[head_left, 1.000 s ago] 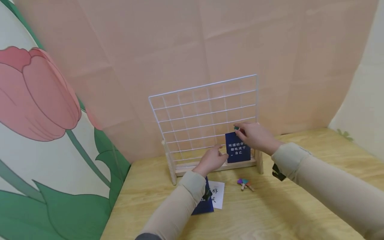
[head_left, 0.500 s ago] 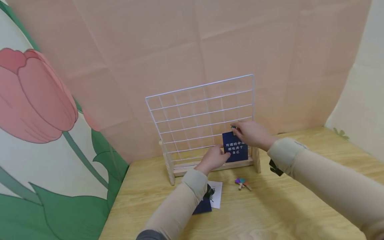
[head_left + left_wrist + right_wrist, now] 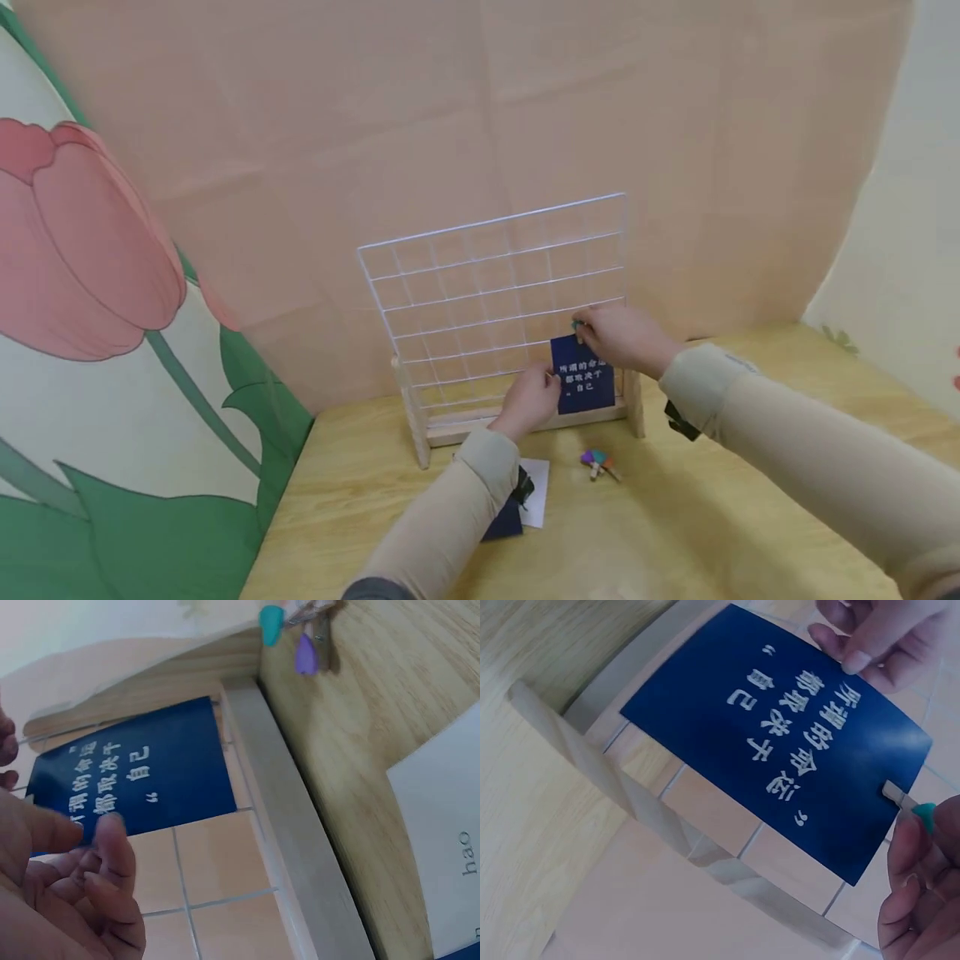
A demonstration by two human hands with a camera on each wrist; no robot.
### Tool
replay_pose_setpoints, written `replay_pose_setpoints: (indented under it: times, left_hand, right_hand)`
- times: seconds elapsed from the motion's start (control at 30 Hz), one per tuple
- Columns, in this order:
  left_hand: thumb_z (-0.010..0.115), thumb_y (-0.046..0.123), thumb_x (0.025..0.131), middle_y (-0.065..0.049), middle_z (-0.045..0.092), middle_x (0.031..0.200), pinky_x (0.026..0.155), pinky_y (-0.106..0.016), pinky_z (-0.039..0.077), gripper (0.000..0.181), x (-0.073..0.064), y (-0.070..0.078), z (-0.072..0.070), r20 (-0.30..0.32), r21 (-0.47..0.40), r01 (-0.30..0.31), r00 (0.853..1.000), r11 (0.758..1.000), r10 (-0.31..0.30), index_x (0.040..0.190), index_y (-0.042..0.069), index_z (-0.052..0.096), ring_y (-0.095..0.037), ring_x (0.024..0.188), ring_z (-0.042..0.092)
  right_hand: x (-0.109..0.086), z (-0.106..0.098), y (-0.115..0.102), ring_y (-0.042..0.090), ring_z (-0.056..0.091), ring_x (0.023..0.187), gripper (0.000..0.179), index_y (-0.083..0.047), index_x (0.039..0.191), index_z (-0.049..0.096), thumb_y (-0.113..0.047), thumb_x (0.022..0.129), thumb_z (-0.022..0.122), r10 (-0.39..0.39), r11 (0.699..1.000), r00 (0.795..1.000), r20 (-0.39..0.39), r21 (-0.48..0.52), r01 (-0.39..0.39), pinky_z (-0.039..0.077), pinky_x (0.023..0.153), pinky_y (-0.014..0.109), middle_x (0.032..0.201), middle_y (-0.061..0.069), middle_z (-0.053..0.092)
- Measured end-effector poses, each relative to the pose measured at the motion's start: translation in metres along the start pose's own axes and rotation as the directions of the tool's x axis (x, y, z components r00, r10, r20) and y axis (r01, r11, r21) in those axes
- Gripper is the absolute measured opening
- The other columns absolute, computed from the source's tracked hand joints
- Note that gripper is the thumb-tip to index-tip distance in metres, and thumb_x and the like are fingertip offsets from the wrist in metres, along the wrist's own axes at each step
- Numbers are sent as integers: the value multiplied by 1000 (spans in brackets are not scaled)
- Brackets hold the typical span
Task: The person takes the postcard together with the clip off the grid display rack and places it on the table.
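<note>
A dark blue card point(image 3: 585, 396) with white writing stands against the lower right of a white wire grid point(image 3: 491, 221), just above the rack's wooden base bar point(image 3: 450, 434). My left hand point(image 3: 528, 396) pinches the card's left edge, its thumb on the printed face. At the top edge, my right hand point(image 3: 630, 335) pinches a small wooden clothespin point(image 3: 901, 796) with a teal end. The clothespin's tip lies over the card's top edge in the right wrist view. Whether it also grips a wire is hidden.
Several small clothespins point(image 3: 597, 462) with coloured ends lie on the wooden table point(image 3: 345, 475) before the rack. A white card point(image 3: 536, 492) and another dark blue card point(image 3: 504, 525) lie partly under my left forearm. A pinkish sheet point(image 3: 360, 125) hangs behind.
My left fingers have closed on the card's left edge, after lying beside it. The right hand stays at the clothespin on top. The head view has shifted slightly.
</note>
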State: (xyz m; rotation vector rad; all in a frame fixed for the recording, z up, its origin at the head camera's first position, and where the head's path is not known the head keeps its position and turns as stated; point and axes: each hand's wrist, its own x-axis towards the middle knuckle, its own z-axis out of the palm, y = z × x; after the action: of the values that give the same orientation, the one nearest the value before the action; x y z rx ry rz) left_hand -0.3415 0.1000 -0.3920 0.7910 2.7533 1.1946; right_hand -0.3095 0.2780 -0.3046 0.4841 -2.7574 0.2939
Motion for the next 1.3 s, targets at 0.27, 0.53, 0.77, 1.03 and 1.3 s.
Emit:
replay_pose_setpoints:
  times: [0.27, 0.53, 0.77, 1.03, 1.3]
  left_hand:
    - [50, 16, 108, 3, 58, 76, 58, -29, 45, 16, -2, -4, 10, -42, 3, -23, 999, 1000, 23, 101, 9, 62, -12, 64, 54]
    - [52, 15, 107, 3, 57, 74, 55, -28, 43, 14, 3, -3, 5, -61, 23, -20, 998, 1000, 21, 97, 11, 61, -12, 62, 53]
    - [52, 17, 107, 3, 57, 74, 56, -29, 43, 16, 7, -1, 11, -75, 22, -18, 997, 1000, 20, 95, 12, 62, -13, 63, 53]
    - [52, 16, 106, 2, 57, 79, 60, -32, 45, 15, 5, -5, 10, -80, 44, -2, 997, 999, 5, 99, 11, 64, -14, 70, 54]
    - [52, 16, 107, 2, 58, 81, 58, -31, 44, 14, 8, -4, 8, -85, 40, -18, 996, 999, 22, 95, 13, 59, -15, 69, 54]
  right_hand:
    - [-6, 6, 5, 35, 71, 92, 25, 10, 121, 66, -7, 105, 55, 33, 998, 999, -9, 49, -33, 57, 85, 51, 105, 22, 72]
    - [0, 2, 8, 35, 71, 92, 21, 9, 118, 63, -5, 105, 53, 27, 997, 999, 23, 73, -29, 57, 85, 51, 102, 20, 72]
    - [-5, -2, 19, 31, 69, 85, 15, 6, 114, 59, -3, 105, 51, 0, 989, 999, 51, 145, -7, 57, 79, 49, 97, 18, 70]
    - [-2, 4, 22, 16, 65, 71, 8, -1, 108, 59, -3, 106, 51, -10, 981, 997, 79, 192, -5, 57, 70, 42, 92, 11, 68]
    - [1, 5, 21, 13, 62, 66, 7, -4, 99, 57, -1, 105, 54, -36, 982, 998, 44, 186, 28, 54, 62, 35, 85, 8, 66]
